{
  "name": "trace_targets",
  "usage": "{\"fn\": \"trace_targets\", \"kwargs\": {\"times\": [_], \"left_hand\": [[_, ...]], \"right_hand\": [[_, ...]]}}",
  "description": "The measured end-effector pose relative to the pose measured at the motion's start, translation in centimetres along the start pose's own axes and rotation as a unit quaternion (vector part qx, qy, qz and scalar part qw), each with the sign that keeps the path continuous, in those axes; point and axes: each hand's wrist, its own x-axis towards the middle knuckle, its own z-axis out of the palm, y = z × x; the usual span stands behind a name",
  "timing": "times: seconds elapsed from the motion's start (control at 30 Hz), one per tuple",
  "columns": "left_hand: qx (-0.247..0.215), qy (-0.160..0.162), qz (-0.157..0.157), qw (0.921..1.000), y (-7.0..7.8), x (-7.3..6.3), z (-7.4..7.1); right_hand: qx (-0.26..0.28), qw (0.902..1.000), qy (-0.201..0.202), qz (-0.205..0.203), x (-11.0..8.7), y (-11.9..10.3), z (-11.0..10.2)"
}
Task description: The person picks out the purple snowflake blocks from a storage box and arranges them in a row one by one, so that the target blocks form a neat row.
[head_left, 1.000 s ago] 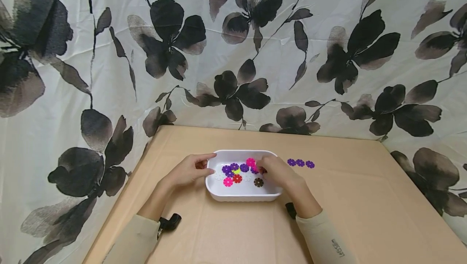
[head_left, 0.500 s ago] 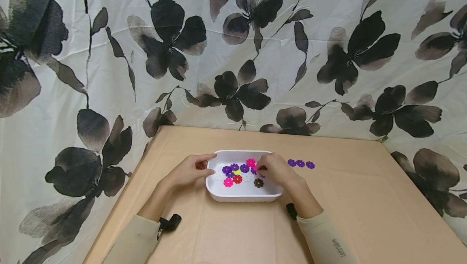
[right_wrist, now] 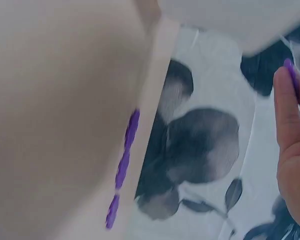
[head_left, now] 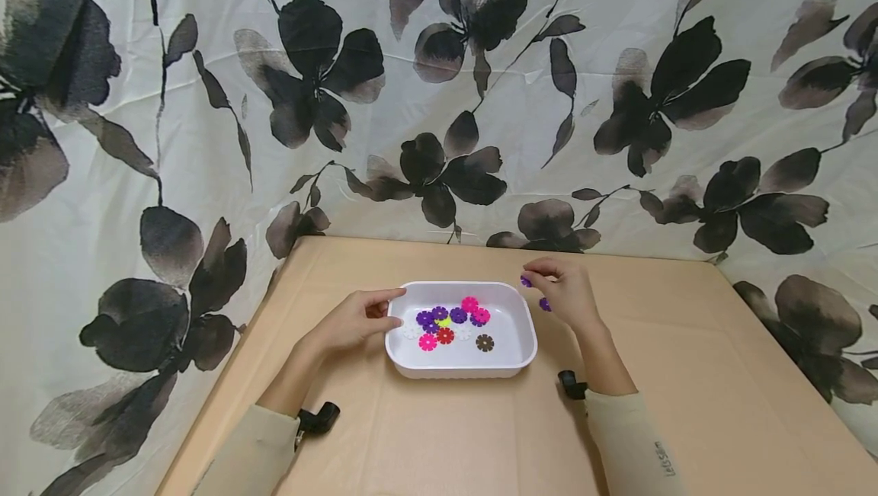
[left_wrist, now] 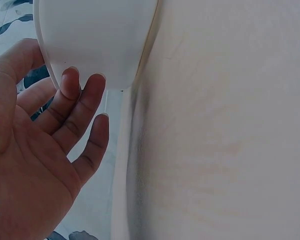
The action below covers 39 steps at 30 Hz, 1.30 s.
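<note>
A white plastic tray [head_left: 413, 360] stands on the table, with small flower-shaped pieces lying inside. My left hand [head_left: 353, 322] grips the tray's left end, its thumb and fingers at the rim; the left wrist view has this hand [left_wrist: 35, 155] at the tray's outer wall [left_wrist: 97, 40]. Raised beyond the tray's right end, my right hand [head_left: 569, 294] pinches a purple flower piece [head_left: 525, 281]. The right wrist view shows this piece [right_wrist: 291, 72] edge-on between the fingertips. A row of purple flower pieces [right_wrist: 122, 170] lies on the table, mostly hidden behind the right hand in the head view.
In the tray are several purple pieces [head_left: 458, 315], pink ones [head_left: 469, 304], a red one [head_left: 445, 336], a brown one [head_left: 485, 343], a bit of yellow and some whitish pieces. A floral curtain [head_left: 425, 100] hangs behind the table's far edge [head_left: 652, 259].
My right hand has lifted out of the tray with a purple flower piece and moved right and away, over the row on the table. The left hand stays at the tray.
</note>
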Motion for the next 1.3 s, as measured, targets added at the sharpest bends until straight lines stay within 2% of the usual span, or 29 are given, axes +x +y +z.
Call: {"fn": "trace_targets", "kwargs": {"times": [0.17, 0.3, 0.57, 0.6, 0.7, 0.87, 1.0, 1.2, 1.3], "left_hand": [[0.003, 0.000, 0.002, 1.0000, 0.0, 0.0, 0.0], [0.005, 0.002, 0.003, 1.0000, 0.0, -0.1, 0.0], [0.006, 0.000, 0.001, 1.0000, 0.1, -0.2, 0.0], [0.007, 0.000, 0.000, 1.0000, 0.2, -0.2, 0.0], [0.008, 0.002, 0.000, 1.0000, 0.2, -0.1, 0.0], [0.009, 0.003, -0.003, 0.9999, 0.1, -0.1, 0.0], [0.012, 0.006, -0.004, 0.9999, 0.1, -0.1, 0.0], [0.012, 0.003, -0.003, 0.9999, 0.1, 0.1, -0.1], [0.011, 0.001, -0.005, 0.9999, 0.1, 0.1, -0.1]], "right_hand": [[0.045, 0.9940, 0.051, 0.085, -0.2, 2.1, -2.6], [0.078, 0.9851, 0.067, 0.137, -0.5, 3.9, -4.7], [0.180, 0.9557, 0.094, 0.213, -1.6, 6.5, -8.0], [0.178, 0.9539, 0.099, 0.221, -1.8, 6.7, -8.3], [0.112, 0.9573, 0.097, 0.248, -2.5, 7.6, -9.1], [0.015, 0.9601, 0.065, 0.272, -3.2, 9.2, -9.2], [-0.006, 0.9604, 0.041, 0.275, -3.5, 9.8, -8.4], [0.031, 0.9603, 0.006, 0.277, -3.6, 10.1, -7.6], [0.008, 0.9622, -0.018, 0.272, -3.5, 10.3, -7.3]]}}
